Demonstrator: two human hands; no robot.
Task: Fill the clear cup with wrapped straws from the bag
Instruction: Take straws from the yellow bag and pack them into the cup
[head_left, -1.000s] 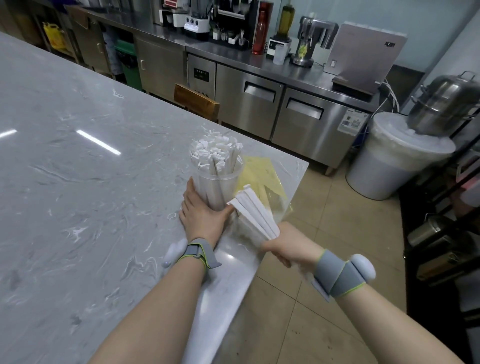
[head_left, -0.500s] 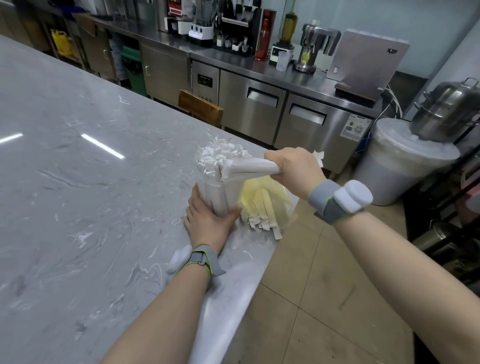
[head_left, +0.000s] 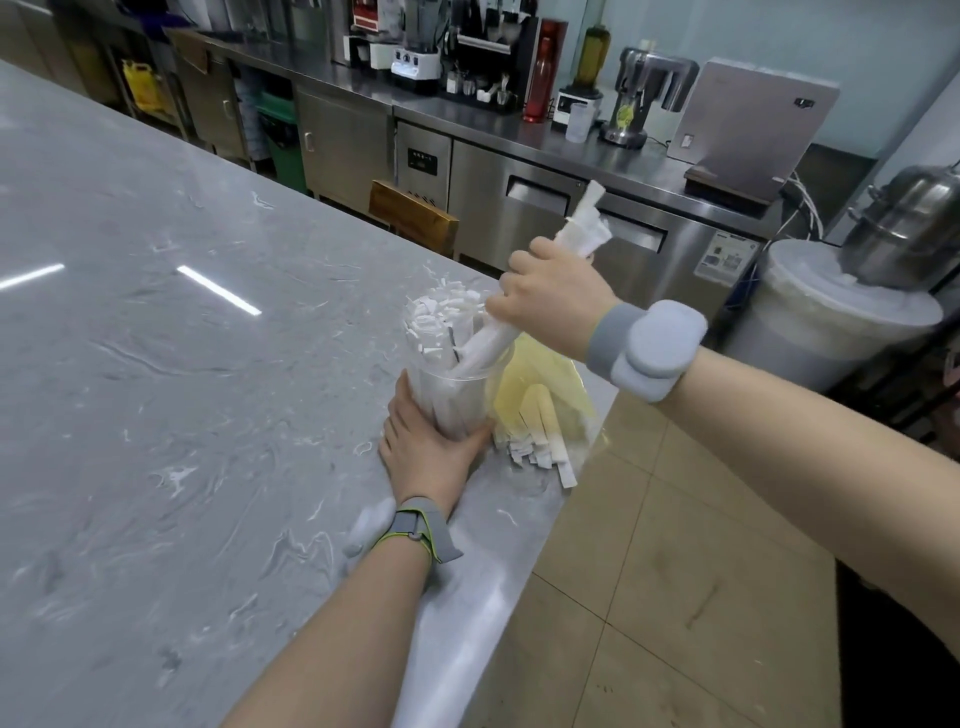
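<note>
The clear cup (head_left: 451, 402) stands near the right edge of the marble counter, packed with white wrapped straws (head_left: 441, 317) sticking out of its top. My left hand (head_left: 426, 447) grips the cup at its base. Above the cup, my right hand (head_left: 553, 291) is closed around a bundle of wrapped straws (head_left: 582, 228); the bundle's lower ends reach into the cup's right side and its upper ends tilt up to the right. The yellowish straw bag (head_left: 545, 395) lies just right of the cup with several straws poking out of its near end.
The grey marble counter (head_left: 182, 364) stretches to the left; its edge runs close to the right of the cup and bag. Beyond it are tiled floor, a wooden chair back (head_left: 413, 218), steel cabinets with appliances, and a white bin (head_left: 826, 322) with a steel pot on it.
My right hand lifted a bundle of straws from beside the counter edge up over the cup, then turned it upright, lower ends into the cup. The left hand stayed on the cup.
</note>
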